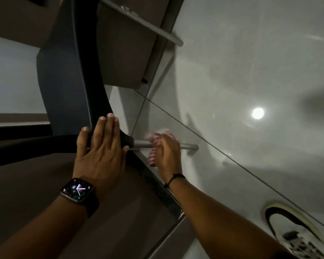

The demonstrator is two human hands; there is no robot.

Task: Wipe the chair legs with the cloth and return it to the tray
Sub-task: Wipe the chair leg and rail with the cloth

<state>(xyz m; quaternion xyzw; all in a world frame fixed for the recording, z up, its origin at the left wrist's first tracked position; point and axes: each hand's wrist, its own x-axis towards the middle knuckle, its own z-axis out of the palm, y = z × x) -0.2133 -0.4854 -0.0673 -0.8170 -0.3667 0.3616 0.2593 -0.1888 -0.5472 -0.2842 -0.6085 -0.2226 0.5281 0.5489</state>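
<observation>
A person's right hand [167, 152] closed around a pink-and-white striped cloth [154, 146], blurred in the frame, and pressed it against a round brushed-metal chair leg [187, 146] that ran from the chair's dark moulded plastic frame [73, 71] toward the floor. The left hand [99, 146], a black smartwatch with a lit coloured face [78, 189] on its wrist, lay flat and spread against the frame just beside the joint, holding nothing and apparently steadying the chair. A thin black cord bracelet [174, 179] circled the right wrist.

The wiping step appeared to be under way, with the cloth wrapped partly round the leg near its upper end. The rest of that leg down to its foot looked unreached, and a second metal leg [148, 25] higher in the view seemed likely to need the same pass. The next move called for a firm grip sliding along the tube while the flat hand kept the chair from shifting. No tray was visible, so the return of the cloth was some way off.

The floor was glossy pale grey tile [251, 62] with thin dark joints, mirroring a round ceiling light [258, 113] and soft shadows. The room was dim. A light sandal with a dark strap [292, 227] showed at the lower right edge.
</observation>
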